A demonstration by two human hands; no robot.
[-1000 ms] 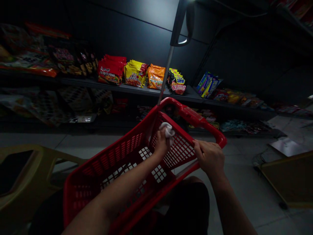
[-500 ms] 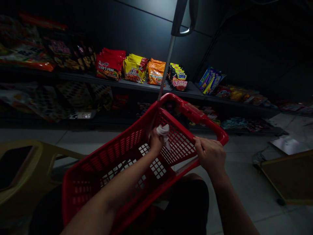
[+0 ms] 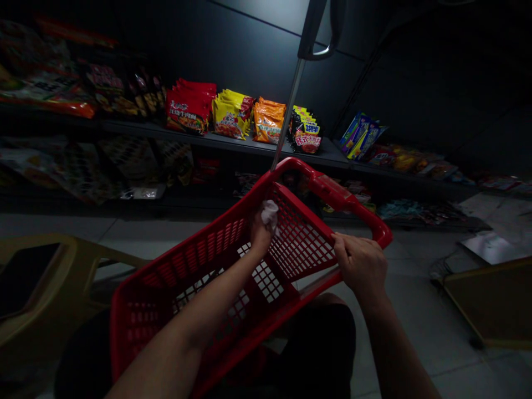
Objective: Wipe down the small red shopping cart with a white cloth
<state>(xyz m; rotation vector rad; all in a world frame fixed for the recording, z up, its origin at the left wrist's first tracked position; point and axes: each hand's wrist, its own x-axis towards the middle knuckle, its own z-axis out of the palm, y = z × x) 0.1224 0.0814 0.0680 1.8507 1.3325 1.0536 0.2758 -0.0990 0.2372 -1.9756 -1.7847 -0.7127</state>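
Note:
A red plastic shopping basket [image 3: 141, 277] with lattice walls, a red handle [image 3: 330, 191] and a metal telescoping pull rod [image 3: 290, 111] stands tilted before my knees. Inside it, near the far corner, my left hand [image 3: 261, 235] is closed on a white cloth [image 3: 270, 213], which lies against the end wall. Its fingers are partly hidden by the cloth and the back of the hand. Over the right corner of the basket rim, my right hand [image 3: 361, 260] is clenched, thumb on the near side, below the red handle.
Behind the basket, a dark shelf [image 3: 245, 145] carries noodle packets [image 3: 190, 108] in several colours and blue snack bags [image 3: 361, 136]. A yellowish stool [image 3: 78, 260] with a dark phone-like slab [image 3: 27, 277] stands left. A low cart [image 3: 490, 293] is at the right.
My left hand has slid with the cloth a little up and to the left along the basket's inner end. My right hand keeps its grip on the rim. The view has shifted slightly.

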